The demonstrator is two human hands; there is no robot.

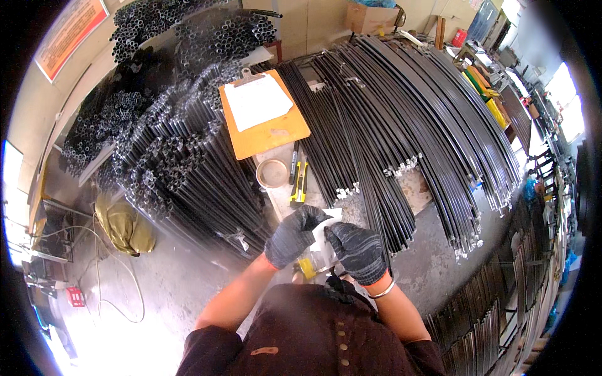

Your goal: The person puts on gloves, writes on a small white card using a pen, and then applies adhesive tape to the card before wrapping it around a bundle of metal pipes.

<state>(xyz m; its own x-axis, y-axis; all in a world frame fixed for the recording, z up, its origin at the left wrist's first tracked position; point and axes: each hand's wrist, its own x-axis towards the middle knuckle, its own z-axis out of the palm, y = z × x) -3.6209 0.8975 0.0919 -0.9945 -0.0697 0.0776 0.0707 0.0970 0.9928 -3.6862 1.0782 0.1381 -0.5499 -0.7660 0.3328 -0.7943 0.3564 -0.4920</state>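
- Left hand [295,236], gloved: fingers curled closed, pinching white slip [320,234].
- Right hand [357,252], gloved: fingers curled closed on slip's right side.
- Slip: between both hands, near yellow cutter [300,185]; orange clipboard [252,145] lies beyond.

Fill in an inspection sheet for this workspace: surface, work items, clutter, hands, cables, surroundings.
Surface: pale board between the stacks, scuffed; the grey floor is marked.
Work items: a thin white piece, held up; its exact kind can't be told.
Clutter: orange clipboard with white paper, round ring, dark marker, yellow-and-black cutter.
Hands: left hand and right hand, both in dark gloves, pinching the white piece.
Cables: pale hose or cable looped on the floor, left.
Surroundings: dark tubes left, long dark bars right, olive bag, red box.
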